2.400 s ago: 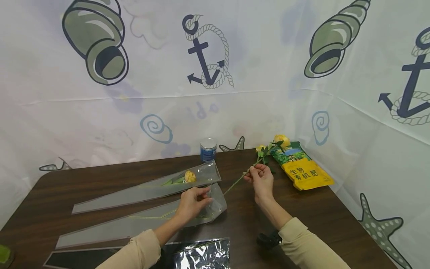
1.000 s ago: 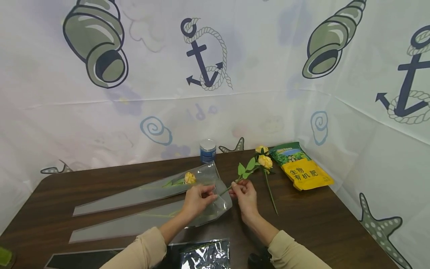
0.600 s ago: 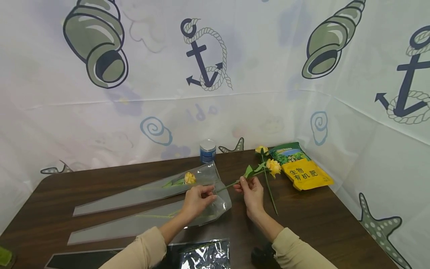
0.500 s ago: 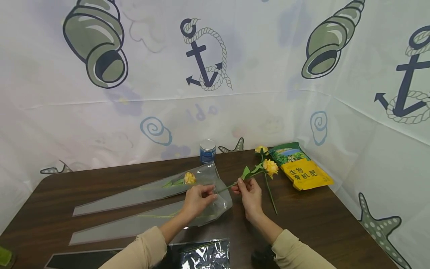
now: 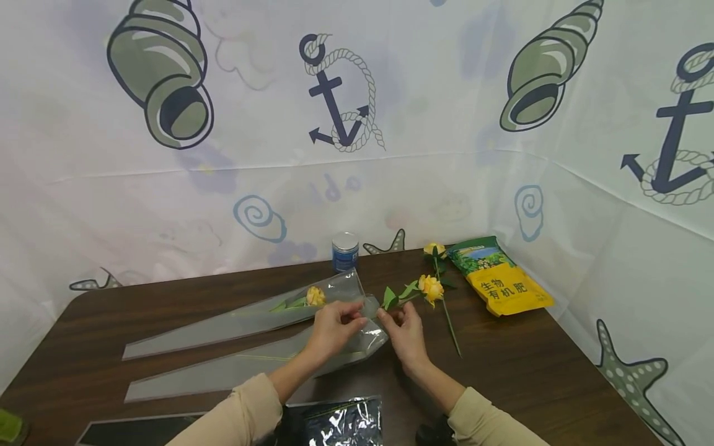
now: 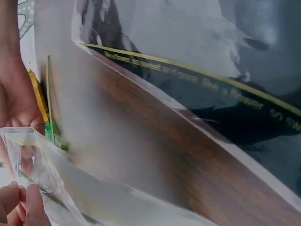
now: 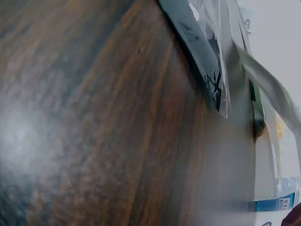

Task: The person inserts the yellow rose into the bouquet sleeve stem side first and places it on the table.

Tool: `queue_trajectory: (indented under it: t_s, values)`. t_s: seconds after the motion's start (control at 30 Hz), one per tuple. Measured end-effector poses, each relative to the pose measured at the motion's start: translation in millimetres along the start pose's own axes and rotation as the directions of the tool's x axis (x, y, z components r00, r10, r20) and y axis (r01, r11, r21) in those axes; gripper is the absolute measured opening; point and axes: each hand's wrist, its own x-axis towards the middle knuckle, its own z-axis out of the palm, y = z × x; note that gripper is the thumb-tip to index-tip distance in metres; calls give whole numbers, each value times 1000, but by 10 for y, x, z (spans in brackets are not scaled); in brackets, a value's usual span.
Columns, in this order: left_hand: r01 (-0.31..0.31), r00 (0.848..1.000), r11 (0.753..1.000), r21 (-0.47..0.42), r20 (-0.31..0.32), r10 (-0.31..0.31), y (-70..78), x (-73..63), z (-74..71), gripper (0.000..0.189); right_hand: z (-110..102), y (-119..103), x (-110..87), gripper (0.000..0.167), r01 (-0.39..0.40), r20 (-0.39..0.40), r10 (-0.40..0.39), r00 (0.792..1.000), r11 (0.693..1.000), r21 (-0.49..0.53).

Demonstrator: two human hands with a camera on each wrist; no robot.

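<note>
My right hand (image 5: 406, 334) pinches the green stem of a yellow rose (image 5: 431, 288) just below its leaves (image 5: 390, 298). The flower head points right, and the lower stem runs into the mouth of a clear flower sleeve (image 5: 184, 379). At that mouth my left hand (image 5: 333, 328) pinches the film between thumb and fingers. In the left wrist view, the left hand's fingertips (image 6: 34, 202) press together at the clear film, with the stem showing through it. Right behind lies a second sleeve (image 5: 184, 341) with a yellow rose (image 5: 315, 296) inside.
Another yellow rose (image 5: 434, 249) lies beside a yellow and green fertilizer bag (image 5: 507, 285) at the back right. A blue can (image 5: 345, 253) stands at the back edge. Black-and-clear sleeves (image 5: 346, 424) lie in front, and something green (image 5: 10, 426) is at the left edge.
My right hand has brought the rose left and down, its stem entering the sleeve. It shifted briefly right, then left again. My left hand stays at the sleeve mouth.
</note>
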Motion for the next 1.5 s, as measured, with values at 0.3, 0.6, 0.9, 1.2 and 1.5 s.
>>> queue_trajectory:
  t_s: [0.3, 0.6, 0.9, 1.2, 1.5]
  values:
    - [35, 999, 999, -10, -15, -35, -58, -33, 21, 28, -51, -13, 79, 28, -88, -80, 103, 991, 981, 170]
    - [40, 999, 999, -10, -9, -40, -55, -18, 8, 28, -57, -88, 73, 18, -90, -169, 133, 977, 967, 239]
    - [38, 999, 999, 0, -12, -38, -42, 28, -5, 27, -15, -75, 7, 26, -192, -87, 210, 974, 965, 181]
    - [58, 998, 998, -16, 12, -58, -24, 25, -12, 28, 20, 18, -32, 32, -224, -22, 226, 974, 970, 93]
    - [57, 998, 997, -48, 18, -57, -32, -3, -7, 28, 38, 57, 23, 20, -273, -75, 313, 947, 904, 329]
